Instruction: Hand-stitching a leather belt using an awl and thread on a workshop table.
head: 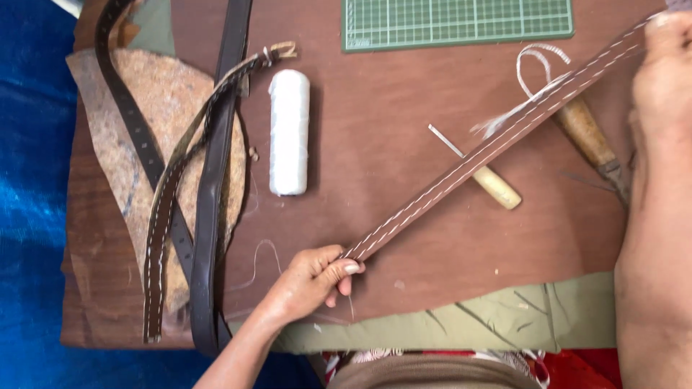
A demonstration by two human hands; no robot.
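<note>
A long brown stitched leather strap (490, 148) stretches diagonally above the desk (404, 101), its near end pinched in the left hand (311, 279) and its far end gripped by the right hand (667, 61), though that grasp is partly cut off at the frame edge. The strap looks light, fairly stiff yet bendable, and best held at its ends, clear of the loose white thread (537, 68). A white thread spool (289, 132), two wooden-handled awls (497, 186) and other belts (209, 187) lie nearby.

A brown wooden board (404, 144) lies over blue cloth (29, 180) in daylight.
</note>
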